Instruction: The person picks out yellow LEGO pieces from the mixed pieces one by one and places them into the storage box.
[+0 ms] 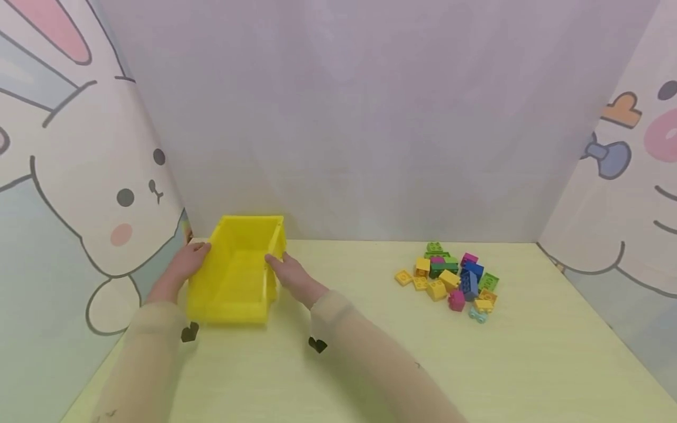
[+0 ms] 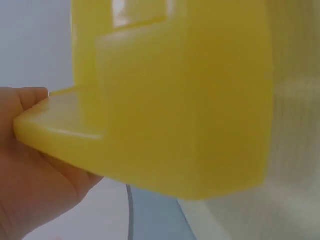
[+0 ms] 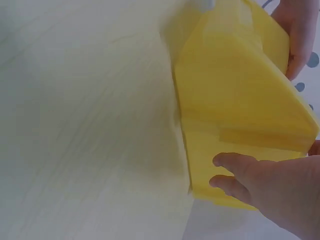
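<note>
At pale-yellow table, pinching yellow plastic bin w/ L hand, R hand; may tip if unevenly gripped.

The bin is yellow, the bricks multicoloured

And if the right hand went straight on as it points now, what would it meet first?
Probably the yellow bin: the right hand grips its side and points across it. Depth beyond that is unclear.

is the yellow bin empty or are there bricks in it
Empty, as far as the head view shows: the yellow bin looks bare inside, and the bricks lie separately on the table.
</note>
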### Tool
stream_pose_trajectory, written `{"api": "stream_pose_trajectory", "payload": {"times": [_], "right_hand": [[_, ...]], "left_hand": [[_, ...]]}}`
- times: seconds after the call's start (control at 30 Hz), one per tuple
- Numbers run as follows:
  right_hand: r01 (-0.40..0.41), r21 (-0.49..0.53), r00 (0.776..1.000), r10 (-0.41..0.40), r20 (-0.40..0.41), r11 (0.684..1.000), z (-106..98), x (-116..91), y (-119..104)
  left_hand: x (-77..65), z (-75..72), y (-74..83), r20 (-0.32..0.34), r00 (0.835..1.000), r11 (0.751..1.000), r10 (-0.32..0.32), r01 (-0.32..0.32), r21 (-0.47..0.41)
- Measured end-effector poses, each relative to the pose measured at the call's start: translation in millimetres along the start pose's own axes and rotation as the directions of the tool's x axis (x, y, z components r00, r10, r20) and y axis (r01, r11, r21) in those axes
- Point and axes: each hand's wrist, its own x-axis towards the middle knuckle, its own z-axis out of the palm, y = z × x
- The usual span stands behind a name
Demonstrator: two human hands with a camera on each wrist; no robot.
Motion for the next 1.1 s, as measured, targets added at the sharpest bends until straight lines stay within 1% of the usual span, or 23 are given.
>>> {"api": "stream_pose_trajectory", "payload": {"times": [0.07, 0.1, 0.13, 0.2, 0.3, 0.33, 0.47, 0.57, 0.73, 0.87, 1.0, 1.1], "right_hand": [[0.028, 0.059, 0.999, -0.029, 0.017, 0.998, 4, 1, -1], [0.043, 0.091, 0.999, -0.045, 0.024, 0.995, 6, 2, -1], [0.057, 0.11, 0.998, -0.06, 0.027, 0.992, 7, 3, -2], [0.072, 0.109, 0.997, -0.075, 0.024, 0.991, 9, 3, -2], [0.068, 0.074, 0.998, -0.068, 0.006, 0.995, 11, 2, -3], [0.063, 0.053, 0.998, -0.063, -0.003, 0.997, 11, 2, -3], [0.055, 0.027, 0.998, -0.054, -0.032, 0.998, 11, 1, -2], [0.063, 0.026, 0.997, -0.062, -0.04, 0.998, 10, 1, -2], [0.08, 0.028, 0.996, -0.079, -0.04, 0.996, 7, 0, -4], [0.07, 0.024, 0.997, -0.069, -0.039, 0.997, 5, -1, -4], [0.068, 0.017, 0.997, -0.067, -0.044, 0.998, 3, 0, -3], [0.07, 0.007, 0.996, -0.069, -0.05, 0.998, 1, 0, -1]], "left_hand": [[1.1, 0.5, -2.1, 0.041, 0.999, 0.992, -0.027, 0.032, -0.12], [1.7, 1.1, -3.3, 0.063, 0.997, 0.98, -0.041, 0.052, -0.193], [1.9, 1.8, -4.2, 0.082, 0.995, 0.961, -0.062, 0.082, -0.265], [2.4, 3.2, -5.7, 0.107, 0.99, 0.914, -0.095, 0.129, -0.384], [2.7, 5.2, -7.0, 0.129, 0.981, 0.862, -0.142, 0.187, -0.472], [2.6, 5.9, -6.8, 0.13, 0.98, 0.854, -0.151, 0.196, -0.482], [3.1, 7.7, -5.1, 0.137, 0.978, 0.85, -0.157, 0.204, -0.486], [3.4, 8.9, -2.6, 0.136, 0.978, 0.851, -0.157, 0.203, -0.485], [2.4, 10.8, 0.6, 0.113, 0.982, 0.851, -0.149, 0.186, -0.491], [-0.1, 12.8, 2.7, 0.086, 0.985, 0.856, -0.15, 0.172, -0.487], [-1.3, 14.7, 4.7, 0.06, 0.983, 0.861, -0.176, 0.183, -0.475], [-0.4, 16.8, 7.7, 0.031, 0.979, 0.855, -0.202, 0.192, -0.481]]}}
